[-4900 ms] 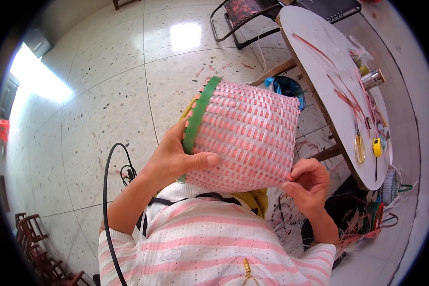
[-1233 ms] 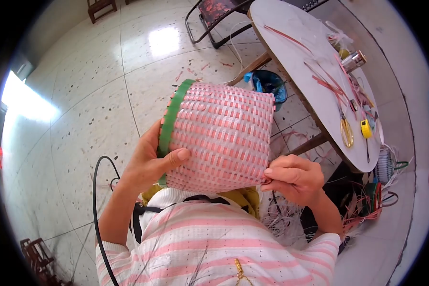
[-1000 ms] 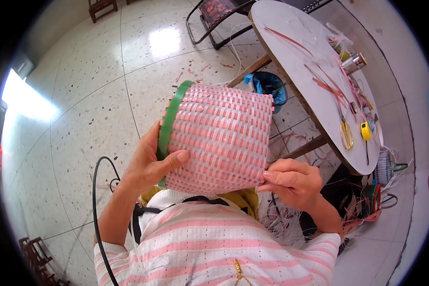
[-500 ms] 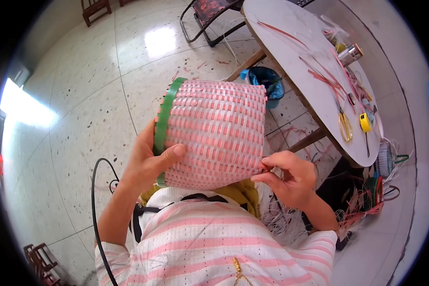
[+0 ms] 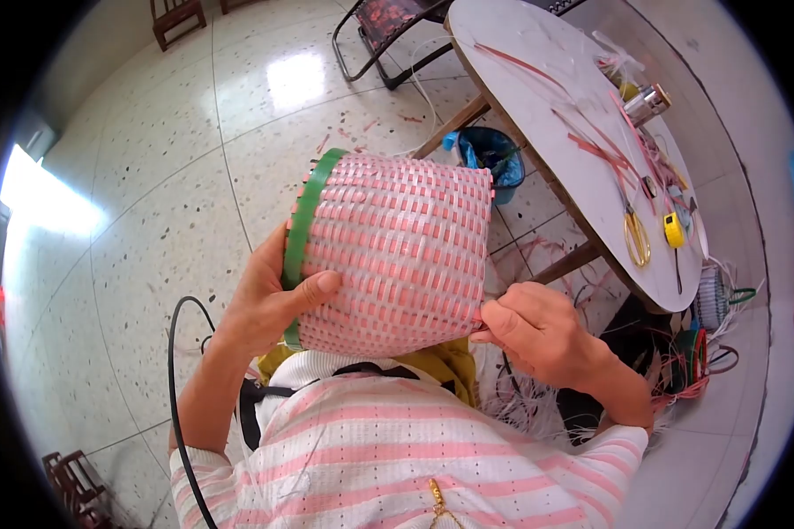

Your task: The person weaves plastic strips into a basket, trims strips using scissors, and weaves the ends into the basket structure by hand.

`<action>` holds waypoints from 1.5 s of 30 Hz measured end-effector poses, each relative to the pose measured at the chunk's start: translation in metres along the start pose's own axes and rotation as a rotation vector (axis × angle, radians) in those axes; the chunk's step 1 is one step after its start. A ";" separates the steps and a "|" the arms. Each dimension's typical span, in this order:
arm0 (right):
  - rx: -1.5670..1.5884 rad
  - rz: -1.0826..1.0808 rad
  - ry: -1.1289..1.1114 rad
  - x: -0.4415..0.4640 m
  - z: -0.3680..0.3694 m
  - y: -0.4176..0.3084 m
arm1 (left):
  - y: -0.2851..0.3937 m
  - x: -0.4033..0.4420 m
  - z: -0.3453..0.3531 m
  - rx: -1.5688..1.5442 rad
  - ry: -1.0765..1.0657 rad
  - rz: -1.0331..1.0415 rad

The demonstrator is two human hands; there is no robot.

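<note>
A woven pink and white basket (image 5: 397,251) lies on its side above my lap, its green band (image 5: 302,231) toward the left. My left hand (image 5: 278,295) grips the banded end, with the thumb on the woven outside and the other fingers hidden behind or inside. At the basket's lower right corner, my right hand (image 5: 538,333) is closed in a pinch on a small pink strip end (image 5: 478,324). Most of that strip is hidden by the fingers.
On the right, a white oval table (image 5: 538,62) holds scissors (image 5: 636,236), a yellow tape measure (image 5: 673,229), pink strips and a metal can (image 5: 647,104). A lined bin (image 5: 490,159) stands beside it. A folding chair (image 5: 388,26) is beyond; a black cable (image 5: 173,379) hangs at left.
My right hand has turned over, its back now showing, and stays at the basket's corner. The basket and view have shifted slightly; my left hand keeps its hold.
</note>
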State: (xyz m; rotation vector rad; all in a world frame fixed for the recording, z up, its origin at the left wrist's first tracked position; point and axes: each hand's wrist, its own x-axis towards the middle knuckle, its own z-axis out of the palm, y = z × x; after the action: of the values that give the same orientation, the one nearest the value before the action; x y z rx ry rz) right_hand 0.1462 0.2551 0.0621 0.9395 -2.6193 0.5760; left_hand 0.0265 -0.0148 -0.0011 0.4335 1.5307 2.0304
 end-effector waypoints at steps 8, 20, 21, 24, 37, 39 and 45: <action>-0.068 0.036 -0.089 0.002 0.000 -0.013 | -0.008 0.000 0.001 0.054 -0.002 0.030; 1.239 1.032 -0.169 -0.022 -0.002 -0.010 | -0.004 -0.010 0.013 -0.069 0.046 -0.088; 1.437 1.114 -0.193 -0.026 0.001 -0.010 | -0.006 -0.011 0.010 -0.068 0.036 -0.095; 1.845 1.167 -0.332 -0.037 0.007 -0.001 | -0.011 -0.013 -0.008 -0.055 -0.029 -0.276; 1.694 1.436 -0.270 -0.023 -0.006 -0.012 | -0.008 -0.011 0.008 -0.130 -0.060 -0.282; 1.651 1.408 -0.307 -0.021 -0.006 -0.012 | -0.007 -0.009 0.011 -0.121 -0.062 -0.271; 1.584 1.370 -0.339 -0.016 -0.003 -0.013 | -0.006 -0.008 0.006 -0.047 -0.064 -0.289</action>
State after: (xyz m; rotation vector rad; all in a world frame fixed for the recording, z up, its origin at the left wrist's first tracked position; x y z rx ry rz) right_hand 0.1668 0.2564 0.0616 -0.9696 -2.2023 3.0963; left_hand 0.0381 -0.0139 -0.0046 0.2399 1.4149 1.8069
